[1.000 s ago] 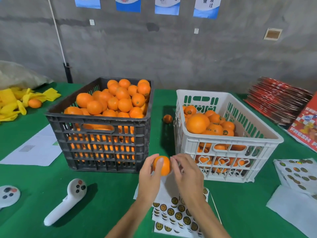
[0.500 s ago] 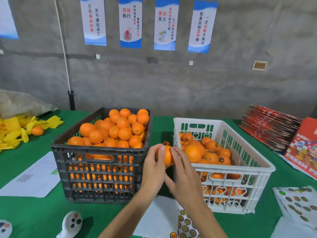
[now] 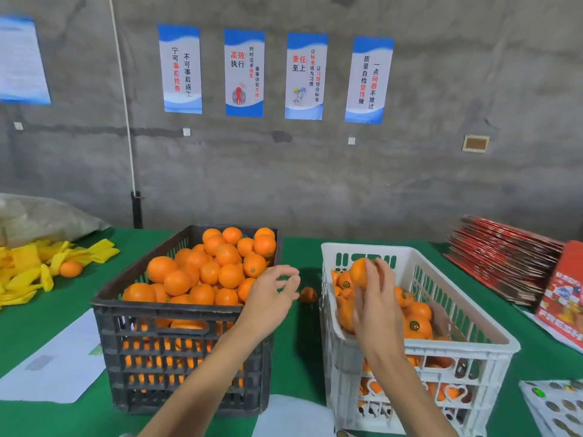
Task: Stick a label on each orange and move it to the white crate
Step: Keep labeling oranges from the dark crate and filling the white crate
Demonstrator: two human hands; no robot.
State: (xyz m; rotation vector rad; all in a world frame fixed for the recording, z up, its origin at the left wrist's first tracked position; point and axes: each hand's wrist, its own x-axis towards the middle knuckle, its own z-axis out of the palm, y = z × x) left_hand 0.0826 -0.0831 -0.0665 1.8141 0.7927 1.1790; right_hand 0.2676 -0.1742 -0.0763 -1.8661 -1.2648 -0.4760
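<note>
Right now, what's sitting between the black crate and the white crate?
In the head view, one loose orange sits on the green table between the black crate and the white crate.

A fruit-packing workroom: bare concrete wall [image 3: 315,171], workplace slogan posters [image 3: 244,72] (Chinese), heaped crates [image 3: 186,310].

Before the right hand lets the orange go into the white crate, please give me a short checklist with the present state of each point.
1. Right hand grips the orange: ok.
2. Orange is above the white crate, inside its rim: ok.
3. Label is stuck on this orange: cannot tell, the fingers cover it.
4. Room in the crate for one more: ok, the fruit lies below the rim.
5. Left hand is free, over the black crate of oranges: ok.
6. Stray orange between the crates is labelled: cannot tell.
</note>
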